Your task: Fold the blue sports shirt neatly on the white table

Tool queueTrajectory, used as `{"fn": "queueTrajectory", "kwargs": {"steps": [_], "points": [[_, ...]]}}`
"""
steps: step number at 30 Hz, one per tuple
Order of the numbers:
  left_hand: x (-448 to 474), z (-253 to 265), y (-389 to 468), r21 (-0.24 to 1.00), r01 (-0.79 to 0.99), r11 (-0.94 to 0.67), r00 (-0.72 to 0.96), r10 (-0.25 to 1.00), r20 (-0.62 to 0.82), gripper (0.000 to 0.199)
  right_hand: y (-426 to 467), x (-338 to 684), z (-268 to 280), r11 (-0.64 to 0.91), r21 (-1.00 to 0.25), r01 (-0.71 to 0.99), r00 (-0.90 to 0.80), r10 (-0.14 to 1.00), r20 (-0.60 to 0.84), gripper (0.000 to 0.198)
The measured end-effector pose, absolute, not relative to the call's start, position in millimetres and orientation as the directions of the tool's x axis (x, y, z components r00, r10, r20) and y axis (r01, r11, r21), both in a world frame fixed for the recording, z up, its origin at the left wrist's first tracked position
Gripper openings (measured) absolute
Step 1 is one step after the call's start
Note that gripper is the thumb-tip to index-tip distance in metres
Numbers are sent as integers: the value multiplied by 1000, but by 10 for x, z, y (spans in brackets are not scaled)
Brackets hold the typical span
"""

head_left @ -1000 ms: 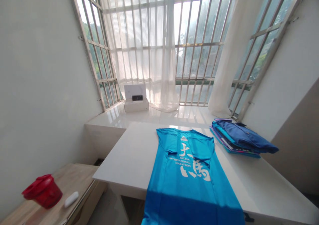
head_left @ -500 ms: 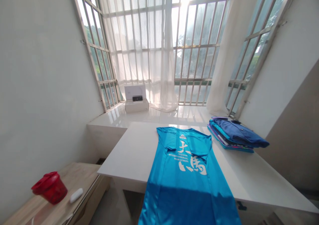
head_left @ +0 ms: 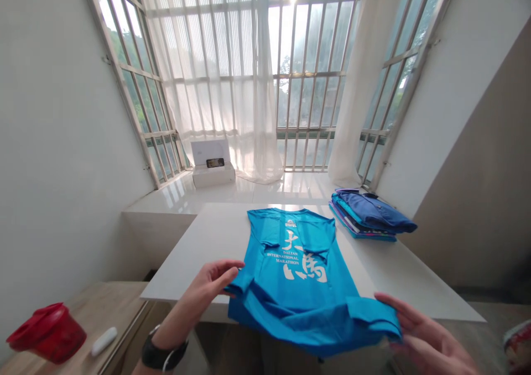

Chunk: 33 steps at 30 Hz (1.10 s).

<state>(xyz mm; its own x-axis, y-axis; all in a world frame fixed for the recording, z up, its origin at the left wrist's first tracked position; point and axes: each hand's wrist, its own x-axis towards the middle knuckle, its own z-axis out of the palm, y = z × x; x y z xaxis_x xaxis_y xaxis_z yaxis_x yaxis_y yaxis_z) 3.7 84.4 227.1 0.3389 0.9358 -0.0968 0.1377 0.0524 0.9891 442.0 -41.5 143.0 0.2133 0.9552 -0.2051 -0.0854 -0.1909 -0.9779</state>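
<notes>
My bright blue T-shirt (head_left: 298,264), white marathon lettering face up, lies flat along the white table (head_left: 207,242), its bottom hem lifted and bunched over the near edge.

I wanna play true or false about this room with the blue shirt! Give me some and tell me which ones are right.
1. Both hands hold the bottom of the blue T-shirt. True: left hand, right hand.
2. The folded clothes are on the floor. False: they sit on the white table.
3. The red container is on the low wooden surface. True.
4. The shirt has yellow letters. False: the letters are white.
</notes>
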Motion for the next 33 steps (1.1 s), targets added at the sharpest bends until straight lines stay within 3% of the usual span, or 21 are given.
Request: {"fn": "queueTrajectory", "kwargs": {"steps": [1, 3, 5, 9, 14, 19, 24, 33], "points": [[132, 2262, 1104, 988, 145, 56, 364, 925, -106, 61, -171, 4427, 1520, -195, -974, -116, 163, 964, -212, 65], [287, 2117, 1567, 974, 220, 53, 422, 895, -144, 66, 252, 4432, 1623, -177, -977, -116, 218, 955, -199, 58], [369, 1872, 1898, 914, 405, 21, 420, 884, -207, 69, 558, 4455, 1600, -273, -961, -42, 205, 939, -275, 53], [364, 1464, 2173, 752, 626, -205, 378, 924, -62, 57, 878, 4639, 1355, -335, -919, 206, 263, 924, -277, 52], [353, 1336, 2303, 730, 626, -275, 363, 931, 39, 40, 1112, 4883, 1220, -213, -809, 547, 271, 960, -70, 52], [387, 1357, 2394, 716, 608, -342, 414, 907, 82, 44, 1203, 4854, 1247, -126, -809, 574, 239, 971, 18, 69], [365, 1432, 2305, 646, 581, -495, 540, 829, 149, 31, 1216, 4883, 1219, 63, -733, 677, 55, 989, 136, 49], [387, 1413, 2380, 635, 603, -483, 518, 842, 149, 20, 1306, 4924, 1313, 36, -742, 669, 28, 997, 74, 57]]}}
